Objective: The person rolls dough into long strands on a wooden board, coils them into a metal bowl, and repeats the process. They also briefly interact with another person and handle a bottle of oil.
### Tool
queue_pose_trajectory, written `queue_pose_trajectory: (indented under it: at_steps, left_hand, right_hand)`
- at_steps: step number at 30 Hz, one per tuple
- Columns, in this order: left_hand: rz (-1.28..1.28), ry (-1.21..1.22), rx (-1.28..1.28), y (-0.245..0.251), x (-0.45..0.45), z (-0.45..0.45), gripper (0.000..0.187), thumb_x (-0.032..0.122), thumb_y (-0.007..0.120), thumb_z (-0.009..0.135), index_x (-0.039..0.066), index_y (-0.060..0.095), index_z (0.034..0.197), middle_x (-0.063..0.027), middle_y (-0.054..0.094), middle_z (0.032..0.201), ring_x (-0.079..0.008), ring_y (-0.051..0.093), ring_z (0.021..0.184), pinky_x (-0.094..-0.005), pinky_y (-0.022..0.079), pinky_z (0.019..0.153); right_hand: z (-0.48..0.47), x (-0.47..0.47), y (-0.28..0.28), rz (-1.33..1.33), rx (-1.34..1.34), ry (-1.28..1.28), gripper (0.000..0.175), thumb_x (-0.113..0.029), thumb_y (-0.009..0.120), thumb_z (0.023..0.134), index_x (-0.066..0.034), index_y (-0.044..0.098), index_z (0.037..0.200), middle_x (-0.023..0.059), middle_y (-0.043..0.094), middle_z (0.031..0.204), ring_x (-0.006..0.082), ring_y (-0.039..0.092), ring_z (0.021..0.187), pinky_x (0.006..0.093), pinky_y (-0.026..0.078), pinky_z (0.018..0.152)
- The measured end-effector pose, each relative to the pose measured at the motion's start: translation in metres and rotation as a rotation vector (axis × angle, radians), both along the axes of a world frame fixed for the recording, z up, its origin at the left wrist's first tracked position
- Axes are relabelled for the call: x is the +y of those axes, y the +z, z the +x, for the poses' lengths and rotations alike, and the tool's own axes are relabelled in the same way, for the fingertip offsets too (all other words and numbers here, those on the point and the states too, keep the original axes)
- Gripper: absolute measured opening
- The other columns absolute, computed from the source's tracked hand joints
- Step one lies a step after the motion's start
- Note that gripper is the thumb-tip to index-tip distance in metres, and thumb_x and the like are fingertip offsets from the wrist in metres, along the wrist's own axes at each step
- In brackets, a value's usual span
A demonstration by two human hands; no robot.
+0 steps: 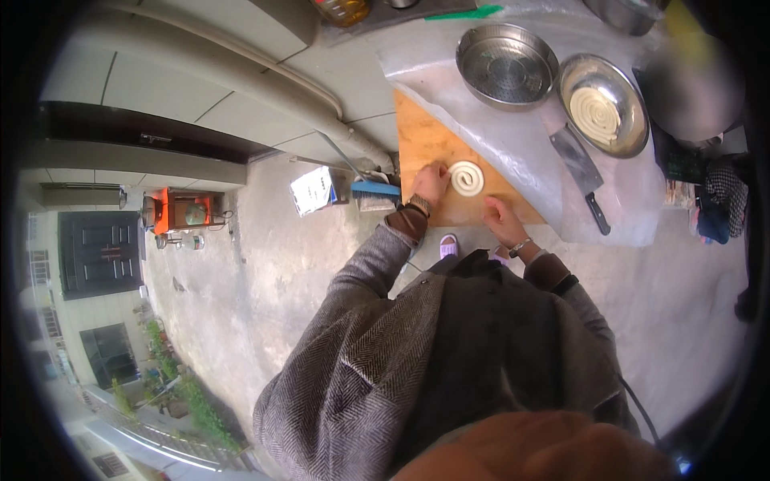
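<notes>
A flat spiral coil of pale dough rope lies on the wooden board. At its left edge is my left hand, fingers bent and fingertips against or right beside the outer turn; whether they pinch it is unclear. My right hand hovers over the board's near edge, just below and right of the coil. Its fingers are curled in, and nothing shows in them. Farther right, a steel bowl holds a larger dough coil.
Clear plastic sheeting covers the right part of the work surface. On it lie a cleaver with a black handle and a perforated steel steamer pan. A blue-headed broom leans at left by a pipe. Someone's blurred head is at right.
</notes>
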State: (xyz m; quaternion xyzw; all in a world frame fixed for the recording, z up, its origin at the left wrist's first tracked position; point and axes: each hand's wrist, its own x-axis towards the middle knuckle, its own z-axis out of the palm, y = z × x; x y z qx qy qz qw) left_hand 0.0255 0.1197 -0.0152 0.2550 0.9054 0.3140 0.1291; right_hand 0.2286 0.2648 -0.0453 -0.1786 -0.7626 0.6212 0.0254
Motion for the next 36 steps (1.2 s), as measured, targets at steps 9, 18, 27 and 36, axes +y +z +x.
queue_pose_trajectory:
  at_steps: [9, 18, 27, 36]
  left_hand:
    - [0.041, -0.162, -0.196, 0.034, -0.026, -0.033, 0.024, 0.027, 0.069, 0.088, 0.005, 0.07, 0.097, -0.0118, 0.071, 0.083, -0.0199, 0.068, 0.074, -0.0329, 0.054, 0.072]
    - [0.623, 0.134, 0.262, 0.207, 0.013, -0.304, 0.043, 0.033, 0.071, 0.09, -0.003, 0.057, 0.11, -0.0099, 0.064, 0.094, -0.0142, 0.06, 0.079, -0.0296, 0.051, 0.068]
    - [0.656, 0.189, 0.344, 0.285, 0.082, -0.432, 0.047, 0.045, 0.064, 0.09, -0.001, 0.06, 0.1, -0.0183, 0.065, 0.09, -0.0324, 0.063, 0.083, -0.0438, 0.05, 0.077]
    - [1.226, -0.115, -0.056, 0.322, 0.057, -0.344, 0.032, 0.038, 0.053, 0.102, 0.011, 0.051, 0.085, 0.0045, 0.045, 0.066, -0.0066, 0.041, 0.052, -0.0239, 0.031, 0.045]
  right_hand:
    - [-0.029, -0.005, 0.002, -0.108, -0.091, -0.106, 0.048, -0.02, 0.069, 0.09, -0.0003, 0.053, 0.13, 0.0098, 0.062, 0.111, 0.0156, 0.063, 0.089, 0.0294, 0.052, 0.077]
    - [0.008, -0.004, 0.06, -0.217, -0.146, -0.255, 0.027, -0.023, 0.059, 0.098, -0.0058, 0.063, 0.119, 0.001, 0.066, 0.091, 0.0091, 0.062, 0.075, 0.0226, 0.049, 0.064]
    - [0.065, -0.025, 0.122, -0.211, -0.082, -0.637, 0.027, -0.024, 0.058, 0.1, -0.0055, 0.063, 0.119, 0.0015, 0.069, 0.101, 0.009, 0.064, 0.081, 0.0228, 0.049, 0.071]
    - [0.079, -0.011, 0.163, -0.209, 0.056, -0.549, 0.023, -0.017, 0.056, 0.101, -0.0025, 0.063, 0.117, 0.0026, 0.068, 0.101, 0.0089, 0.061, 0.084, 0.0242, 0.05, 0.079]
